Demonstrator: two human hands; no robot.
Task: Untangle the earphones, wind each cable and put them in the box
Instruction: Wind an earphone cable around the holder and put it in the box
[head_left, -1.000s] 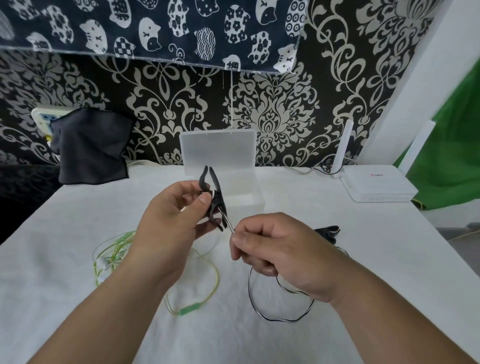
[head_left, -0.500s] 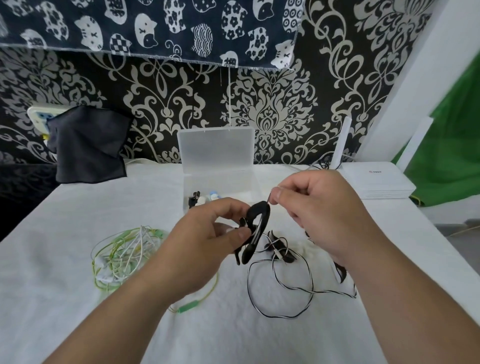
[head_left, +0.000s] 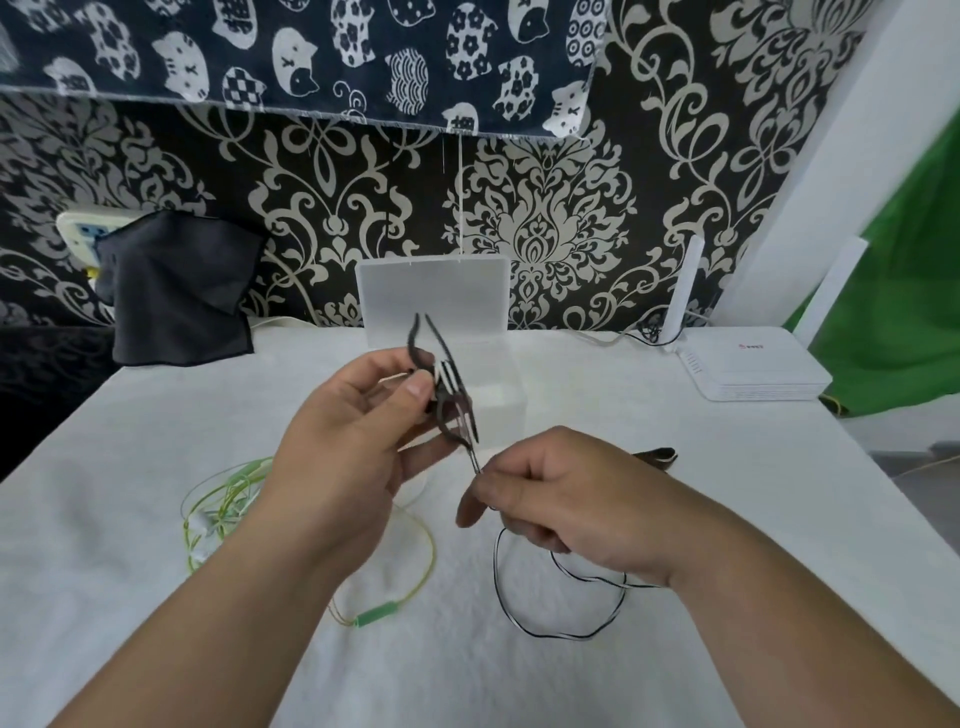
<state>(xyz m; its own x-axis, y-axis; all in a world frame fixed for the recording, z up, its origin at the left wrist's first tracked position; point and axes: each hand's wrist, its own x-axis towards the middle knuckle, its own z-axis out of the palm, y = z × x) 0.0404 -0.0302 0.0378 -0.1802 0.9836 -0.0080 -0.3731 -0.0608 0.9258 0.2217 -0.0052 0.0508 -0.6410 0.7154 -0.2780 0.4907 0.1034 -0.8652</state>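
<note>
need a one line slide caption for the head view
Left hand holds black ear-hook earphones while right hand pinches their black-and-white cable, clear plastic box behind.

A home room: black-and-white damask wallpaper (head_left: 545, 218), a cat-print cloth (head_left: 291, 52) hung above, and a white router (head_left: 748, 366) on a desk (head_left: 156, 519) covered in white cloth.

Two bare hands are in view, a left hand (head_left: 343, 457) and a right hand (head_left: 566, 499). Two sets of earphones show: one black ear-hook pair with a black-and-white cable (head_left: 449, 395) and one green-and-yellow wired pair (head_left: 228, 499). One translucent plastic box (head_left: 498, 410), one white router (head_left: 753, 369) and one dark grey cloth (head_left: 176, 291) are present.
</note>
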